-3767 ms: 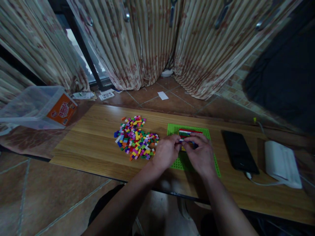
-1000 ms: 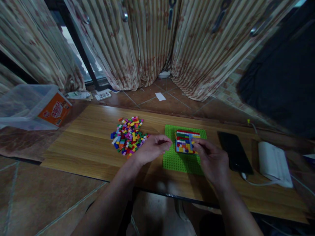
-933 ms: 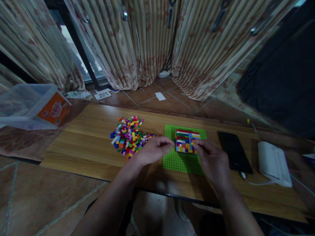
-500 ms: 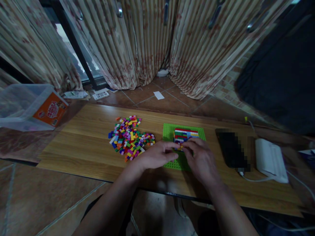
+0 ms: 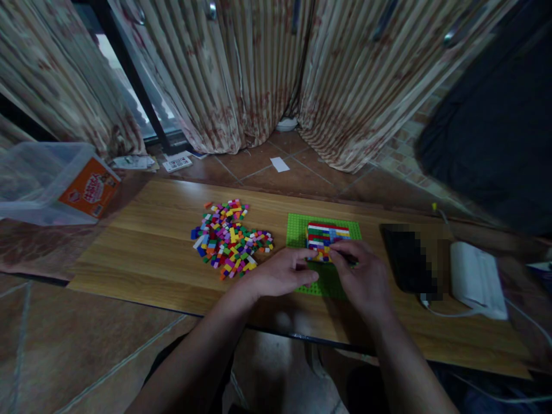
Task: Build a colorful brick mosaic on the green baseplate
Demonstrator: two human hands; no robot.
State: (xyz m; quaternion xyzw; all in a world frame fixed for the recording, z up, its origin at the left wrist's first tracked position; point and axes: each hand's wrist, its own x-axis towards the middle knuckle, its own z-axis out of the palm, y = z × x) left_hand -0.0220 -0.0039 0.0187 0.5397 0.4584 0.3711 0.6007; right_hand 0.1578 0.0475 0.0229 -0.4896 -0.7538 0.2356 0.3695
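Count one left hand [image 5: 282, 273], one right hand [image 5: 366, 279], one brick panel [image 5: 319, 234], one baseplate [image 5: 295, 231] beneath. See one brick pile [image 5: 231, 238] leftward.

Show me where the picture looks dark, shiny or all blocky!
In the head view, it's dim all over, with a darker shadow on the green baseplate below the right hand; in the head view, pale shine near the wooden table's far left edge; in the head view, blocky squares over part of the black phone.

The right hand [image 5: 362, 275] partly hides the brick block [image 5: 318, 234] on the green baseplate [image 5: 296, 227]; the clear bin [image 5: 47, 183] left of the baseplate is cut off, the phone [image 5: 400, 252] right of it partly pixelated
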